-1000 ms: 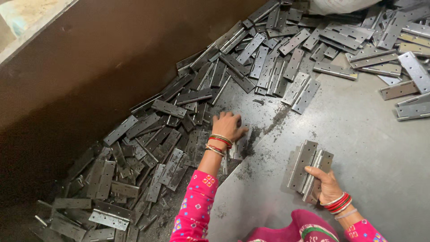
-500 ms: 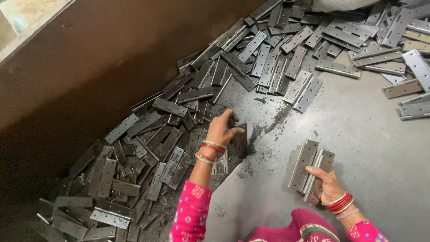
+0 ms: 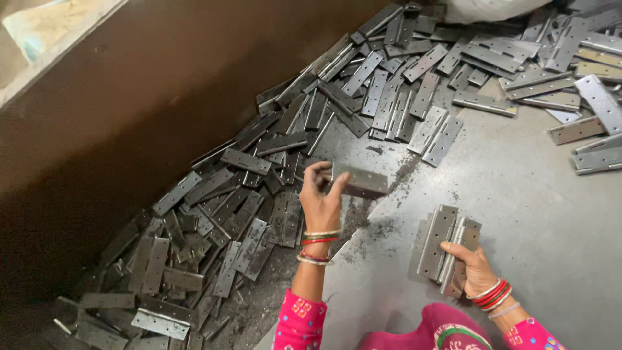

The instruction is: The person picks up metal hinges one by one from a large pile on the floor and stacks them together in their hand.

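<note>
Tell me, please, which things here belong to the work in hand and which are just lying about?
In hand:
- left hand, lifting a single metal hinge
- right hand, gripping a stack of hinges
- pile of loose hinges beside the left hand

Lying about:
- scattered hinges at the far side
- brown wall
- grey floor with dark grit

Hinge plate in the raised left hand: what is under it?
Under the lifted hinge plate, held by the left hand, lies bare grey floor with dark grit and the edge of the hinge pile. The floor directly beneath the plate and hand is covered from view.
</note>
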`<state>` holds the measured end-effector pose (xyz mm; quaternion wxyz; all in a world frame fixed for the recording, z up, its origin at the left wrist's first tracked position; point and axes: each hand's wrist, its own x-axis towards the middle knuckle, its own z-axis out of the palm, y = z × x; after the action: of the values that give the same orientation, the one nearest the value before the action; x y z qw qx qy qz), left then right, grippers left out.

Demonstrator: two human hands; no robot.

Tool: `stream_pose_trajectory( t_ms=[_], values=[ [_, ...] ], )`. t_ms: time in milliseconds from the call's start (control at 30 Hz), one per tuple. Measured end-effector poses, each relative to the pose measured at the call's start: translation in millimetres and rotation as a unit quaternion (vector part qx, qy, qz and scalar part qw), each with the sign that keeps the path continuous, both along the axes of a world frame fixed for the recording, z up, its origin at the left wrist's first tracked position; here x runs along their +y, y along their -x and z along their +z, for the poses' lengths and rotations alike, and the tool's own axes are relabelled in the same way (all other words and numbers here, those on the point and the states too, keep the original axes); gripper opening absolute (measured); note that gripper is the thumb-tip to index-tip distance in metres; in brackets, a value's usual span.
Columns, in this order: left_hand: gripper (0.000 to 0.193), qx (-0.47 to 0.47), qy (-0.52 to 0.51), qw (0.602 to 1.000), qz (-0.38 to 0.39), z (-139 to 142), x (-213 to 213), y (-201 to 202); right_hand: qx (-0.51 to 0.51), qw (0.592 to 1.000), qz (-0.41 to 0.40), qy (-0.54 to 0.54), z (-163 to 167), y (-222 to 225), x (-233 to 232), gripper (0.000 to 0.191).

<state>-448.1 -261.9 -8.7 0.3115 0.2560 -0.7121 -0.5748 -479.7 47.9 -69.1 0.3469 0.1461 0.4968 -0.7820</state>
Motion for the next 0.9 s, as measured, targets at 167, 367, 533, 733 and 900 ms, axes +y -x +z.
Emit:
stream_pose_trajectory(
  t_ms=[167, 367, 533, 733, 900],
  values=[
    [0.025, 0.039, -0.22, 0.975, 0.009, -32.6, 52.4, 10.9, -0.07, 0.996, -0.016, 0.047, -0.4, 25.5, 26.2, 0.038],
    [0.024, -0.024, -0.465, 0.885, 0.008, -65.1, 101.9, -5.1, -0.128, 0.973, -0.187, 0.032, -3.3, 84.2, 125.1, 0.029],
    [0.024, -0.08, -0.426, 0.901, 0.037, -80.8, 85.2, -24.4, 0.078, 0.911, -0.4, 0.059, 56.3, 234.5, 231.7, 0.022],
    [0.027, -0.136, -0.361, 0.922, 0.045, -97.2, 108.0, -9.9, 0.284, 0.932, -0.218, -0.056, 115.8, 249.3, 195.0, 0.063],
    [0.02, -0.059, -0.275, 0.957, -0.07, -76.1, 171.8, 0.4, 0.503, 0.767, 0.31, -0.25, 56.7, 78.0, 59.1, 0.091]
  ],
)
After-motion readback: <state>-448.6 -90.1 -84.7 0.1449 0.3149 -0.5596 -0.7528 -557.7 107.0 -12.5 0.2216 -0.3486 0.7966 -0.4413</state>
